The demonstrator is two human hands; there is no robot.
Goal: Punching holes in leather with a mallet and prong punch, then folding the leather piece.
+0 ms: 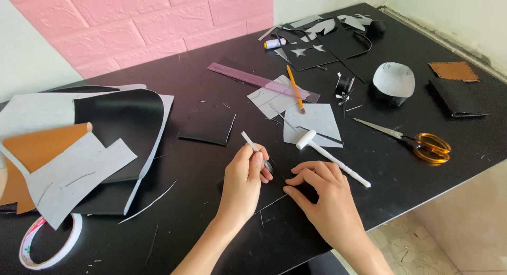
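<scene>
**Figure: Marking tool and black sheet at the near edge of the surface**

Nearest the camera, the right hand (322, 193) lay spread on a black sheet (274, 198), fingertips pressing it flat against the black surface (433, 190); its grip held nothing, the fingers being splayed and bent. Just to its left, the left hand (245, 177) had its grip closed on a slim white pen-like tool (252, 144), pinched between thumb and fingers. The tool's long axis ran from upper left down to lower right, its tip (partly hidden by the fingers) meeting the sheet just ahead of the right index finger. The sheet thus lay directly under and between both hands, with the left hand nearer the working point and the right hand bracing just beside it.

Slightly beyond the right hand lay a white mallet (330, 156), its handle angled towards the near right. Farther right rested orange-handled scissors (417, 142). At middle distance lay grey paper pieces (317, 122), a yellow pencil (295, 88) and a translucent purple ruler (253, 79). At the far left, grey, black and tan sheets (79, 148) were stacked, with a roll of tape (47, 243) near the front edge.
</scene>
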